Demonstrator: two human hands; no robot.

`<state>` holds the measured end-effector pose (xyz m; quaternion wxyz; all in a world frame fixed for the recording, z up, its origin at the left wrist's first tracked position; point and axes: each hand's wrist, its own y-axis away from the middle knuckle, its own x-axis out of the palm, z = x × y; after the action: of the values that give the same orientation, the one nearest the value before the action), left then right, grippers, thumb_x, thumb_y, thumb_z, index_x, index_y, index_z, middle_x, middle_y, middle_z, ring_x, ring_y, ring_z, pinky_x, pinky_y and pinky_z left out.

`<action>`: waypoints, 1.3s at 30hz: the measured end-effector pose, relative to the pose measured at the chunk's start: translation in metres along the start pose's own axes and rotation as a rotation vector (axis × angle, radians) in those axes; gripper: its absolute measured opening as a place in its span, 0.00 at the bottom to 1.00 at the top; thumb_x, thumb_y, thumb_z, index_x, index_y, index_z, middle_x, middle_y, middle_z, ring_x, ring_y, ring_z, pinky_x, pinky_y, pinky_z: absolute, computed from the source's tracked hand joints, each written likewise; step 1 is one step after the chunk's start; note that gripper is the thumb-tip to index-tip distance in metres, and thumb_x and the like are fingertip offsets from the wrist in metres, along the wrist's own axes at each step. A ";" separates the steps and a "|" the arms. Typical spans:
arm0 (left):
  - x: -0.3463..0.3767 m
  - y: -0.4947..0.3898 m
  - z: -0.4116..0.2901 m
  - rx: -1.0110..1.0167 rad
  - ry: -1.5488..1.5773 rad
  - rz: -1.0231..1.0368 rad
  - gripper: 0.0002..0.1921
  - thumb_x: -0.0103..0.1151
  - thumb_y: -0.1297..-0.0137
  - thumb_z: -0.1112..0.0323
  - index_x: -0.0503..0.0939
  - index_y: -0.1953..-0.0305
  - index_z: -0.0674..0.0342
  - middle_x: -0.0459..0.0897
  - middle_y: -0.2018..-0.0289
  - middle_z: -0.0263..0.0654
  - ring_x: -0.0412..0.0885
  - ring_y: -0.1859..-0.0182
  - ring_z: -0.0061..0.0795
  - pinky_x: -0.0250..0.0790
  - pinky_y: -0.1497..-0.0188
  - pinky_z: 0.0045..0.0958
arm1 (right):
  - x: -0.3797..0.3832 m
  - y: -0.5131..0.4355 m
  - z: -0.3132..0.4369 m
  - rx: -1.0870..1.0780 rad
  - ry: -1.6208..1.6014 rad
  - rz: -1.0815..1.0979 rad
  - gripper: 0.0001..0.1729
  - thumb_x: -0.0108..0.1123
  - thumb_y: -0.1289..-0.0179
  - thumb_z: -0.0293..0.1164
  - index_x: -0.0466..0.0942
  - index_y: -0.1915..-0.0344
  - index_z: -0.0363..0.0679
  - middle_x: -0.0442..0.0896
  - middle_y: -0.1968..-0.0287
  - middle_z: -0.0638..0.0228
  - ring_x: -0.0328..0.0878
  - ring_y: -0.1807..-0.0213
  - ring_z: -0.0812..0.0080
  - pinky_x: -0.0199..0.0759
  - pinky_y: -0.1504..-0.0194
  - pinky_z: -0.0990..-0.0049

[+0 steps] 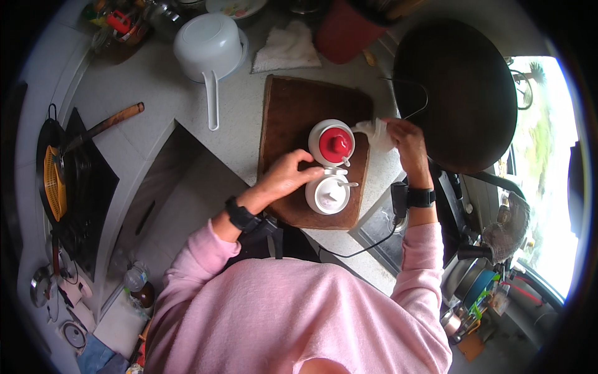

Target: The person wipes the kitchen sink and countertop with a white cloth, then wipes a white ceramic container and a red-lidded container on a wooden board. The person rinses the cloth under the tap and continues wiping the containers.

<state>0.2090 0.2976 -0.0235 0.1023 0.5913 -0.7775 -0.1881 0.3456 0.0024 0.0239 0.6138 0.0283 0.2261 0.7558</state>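
Observation:
Two joined white condiment jars stand on a brown wooden cutting board (299, 107). The upper jar (316, 152) has a red lid (334, 144) with a knob; the lower jar (322, 208) has a white lid (330, 194). A small white spoon handle pokes out of each. My left hand (287, 175) holds the pair from the left, thumb at the joint and forefinger by the upper jar; its other fingers are hidden. In my right hand (407, 140) is a crumpled white cloth or tissue (379, 135), its end reaching the upper jar's right side.
A large dark wok (458, 98) stands to the right, with a stove (380, 229) below it. An upturned white saucepan (208, 44), a folded white cloth (289, 46) and a red container (348, 32) line the counter's back. A wooden-handled utensil (112, 119) projects at left.

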 end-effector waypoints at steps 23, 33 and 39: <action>-0.040 -0.086 -0.026 0.235 0.011 0.022 0.12 0.60 0.33 0.69 0.83 0.53 0.70 0.87 0.65 0.34 0.79 0.60 0.20 0.72 0.55 0.28 | 0.108 0.057 0.028 -0.329 0.835 0.083 0.49 0.78 0.50 0.38 0.65 0.30 0.33 0.75 0.38 0.46 0.76 0.40 0.47 0.74 0.39 0.61; -0.012 -0.058 0.021 0.223 0.104 -0.121 0.12 0.65 0.38 0.79 0.81 0.54 0.66 0.85 0.61 0.30 0.78 0.56 0.16 0.74 0.51 0.24 | 0.128 0.047 0.022 -0.241 1.003 0.019 0.52 0.79 0.53 0.37 0.65 0.30 0.32 0.77 0.41 0.47 0.79 0.43 0.48 0.75 0.42 0.62; 0.004 -0.021 0.034 0.185 -0.035 -0.069 0.12 0.68 0.42 0.77 0.82 0.56 0.67 0.88 0.62 0.37 0.83 0.56 0.22 0.75 0.52 0.28 | 0.126 0.046 0.019 -0.304 1.054 0.038 0.53 0.79 0.53 0.38 0.63 0.30 0.31 0.77 0.43 0.48 0.80 0.45 0.50 0.77 0.45 0.63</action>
<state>0.2137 0.2946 -0.0635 0.0270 0.6211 -0.7725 -0.1293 0.2782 0.1200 0.0286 0.4007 -0.4391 0.3908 0.7028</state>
